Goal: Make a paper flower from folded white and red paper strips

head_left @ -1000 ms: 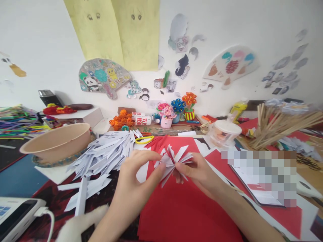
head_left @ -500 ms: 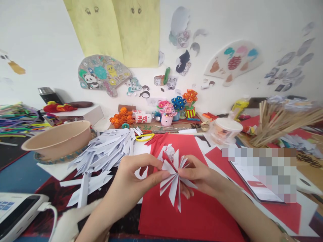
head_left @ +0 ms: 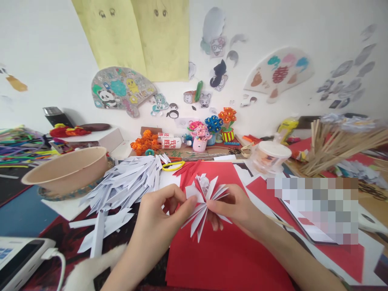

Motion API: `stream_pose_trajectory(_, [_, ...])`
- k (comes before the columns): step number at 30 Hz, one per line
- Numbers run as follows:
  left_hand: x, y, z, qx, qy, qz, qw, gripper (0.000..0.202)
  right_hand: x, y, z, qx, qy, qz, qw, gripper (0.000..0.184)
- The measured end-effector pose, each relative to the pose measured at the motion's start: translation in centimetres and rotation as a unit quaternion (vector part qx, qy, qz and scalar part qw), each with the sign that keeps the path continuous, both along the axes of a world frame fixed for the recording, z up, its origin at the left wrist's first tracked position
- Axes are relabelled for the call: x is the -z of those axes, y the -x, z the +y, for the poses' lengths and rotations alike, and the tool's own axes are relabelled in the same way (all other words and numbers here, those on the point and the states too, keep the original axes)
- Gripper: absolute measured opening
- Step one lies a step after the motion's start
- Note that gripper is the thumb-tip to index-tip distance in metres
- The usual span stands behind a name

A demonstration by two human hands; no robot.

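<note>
Between my two hands is a fan-like paper flower (head_left: 197,218), made of folded white strips with some red, its points spread outward. My right hand (head_left: 239,208) pinches it near the centre, thumb in front and fingers behind. The thumb and fingers of my left hand (head_left: 165,214) are closed on a white petal at its left edge. Crumpled white paper (head_left: 204,184) shows at the flower's top; I cannot tell whether it is attached. Under the hands lies a stack of red paper (head_left: 224,262).
A heap of folded white strips (head_left: 130,182) lies to the left, beside a beige basin (head_left: 65,167). Yellow-handled scissors (head_left: 173,165) rest behind. A phone (head_left: 306,222) lies at right, a white device with a cable (head_left: 26,258) at lower left. Potted craft flowers (head_left: 200,137) stand at the back.
The flower has turned and tilted in my hands, its lower points swinging left and up. My left thumb has shifted from near the centre to an upper-left petal. The view has moved slightly.
</note>
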State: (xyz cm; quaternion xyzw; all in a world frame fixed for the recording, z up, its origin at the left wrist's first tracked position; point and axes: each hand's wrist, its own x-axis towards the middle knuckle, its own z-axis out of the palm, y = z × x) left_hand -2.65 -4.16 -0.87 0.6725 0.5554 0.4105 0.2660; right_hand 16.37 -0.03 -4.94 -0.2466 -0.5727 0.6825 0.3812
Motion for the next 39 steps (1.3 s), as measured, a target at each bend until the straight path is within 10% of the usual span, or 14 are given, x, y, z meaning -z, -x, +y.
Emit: stream_pose_trajectory(39, [0.6, -1.3, 0.0, -0.05, 0.027, 0.038, 0.998, 0.029, 0.0, 0.5, -0.1, 0.062, 0.001, 0.024, 0.998, 0.023])
